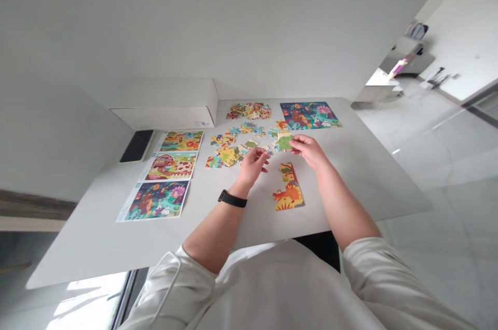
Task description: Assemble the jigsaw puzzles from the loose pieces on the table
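Note:
My right hand (307, 149) is closed on a green puzzle piece (284, 141), held just above the white table (350, 174). My left hand (254, 162), with a black watch on its wrist, pinches a small bluish piece (269, 152) right beside it. The two pieces almost touch. Below my hands lies a joined strip of orange and yellow puzzle pieces (288, 188). Loose pieces (229, 146) are scattered just left of and beyond my hands.
A finished puzzle (309, 114) lies at the far right, with a pile of pieces (249, 110) to its left. Three picture sheets (171, 166) lie in a column on the left. A white box (171, 104) and a black phone (136, 146) sit at the far left.

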Tool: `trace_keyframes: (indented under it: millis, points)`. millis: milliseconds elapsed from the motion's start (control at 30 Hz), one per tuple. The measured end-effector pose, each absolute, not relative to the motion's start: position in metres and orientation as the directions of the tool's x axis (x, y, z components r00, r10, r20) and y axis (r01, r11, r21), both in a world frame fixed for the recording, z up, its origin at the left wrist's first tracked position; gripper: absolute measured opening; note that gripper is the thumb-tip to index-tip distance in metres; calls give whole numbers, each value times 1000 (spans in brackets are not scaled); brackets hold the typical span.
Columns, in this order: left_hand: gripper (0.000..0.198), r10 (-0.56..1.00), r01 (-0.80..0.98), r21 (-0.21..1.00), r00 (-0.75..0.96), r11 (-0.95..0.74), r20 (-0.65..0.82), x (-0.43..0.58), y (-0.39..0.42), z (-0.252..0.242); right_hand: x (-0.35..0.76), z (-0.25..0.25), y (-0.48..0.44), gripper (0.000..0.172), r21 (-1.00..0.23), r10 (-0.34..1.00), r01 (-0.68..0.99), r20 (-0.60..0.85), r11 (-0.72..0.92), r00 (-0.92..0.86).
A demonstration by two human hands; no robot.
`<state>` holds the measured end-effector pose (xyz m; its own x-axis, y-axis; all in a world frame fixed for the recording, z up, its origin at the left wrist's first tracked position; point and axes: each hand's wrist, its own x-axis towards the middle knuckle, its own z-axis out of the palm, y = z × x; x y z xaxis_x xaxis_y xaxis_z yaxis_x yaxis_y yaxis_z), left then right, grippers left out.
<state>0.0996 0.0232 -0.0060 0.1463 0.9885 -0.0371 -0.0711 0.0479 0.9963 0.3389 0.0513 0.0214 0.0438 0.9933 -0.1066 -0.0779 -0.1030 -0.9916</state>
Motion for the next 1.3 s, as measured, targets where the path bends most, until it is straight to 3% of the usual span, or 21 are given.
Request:
trace_keyframes:
  millis: [167,600,867,967,1067,1200,1300]
  points:
    - [53,977,-180,974,186,141,-107,100,19,-2,336,2,41,60,-991,990,-108,-97,-85,106]
    - [57,977,-185,963,129,194,-172,99,24,-8,316,-16,38,52,-992,992,-22,-120,-121,-42]
    - [55,981,-145,978,152,147,-125,99,27,-16,320,-18,40,48,-998,998,55,19,23,-62]
    - [45,989,-63,997,146,46,-37,100,24,-17,331,-15,41,52,-993,996,82,79,82,-38]
    - [30,978,156,974,151,-164,141,102,19,-19,346,-14,43,51,-982,993,151,119,116,12]
    - [23,879,420,780,326,-464,347,103,13,-22,358,-20,46,46,-954,995,286,98,96,-7]
    - [32,800,495,640,474,-587,367,104,9,-24,357,-27,47,42,-911,996,401,92,92,-21]
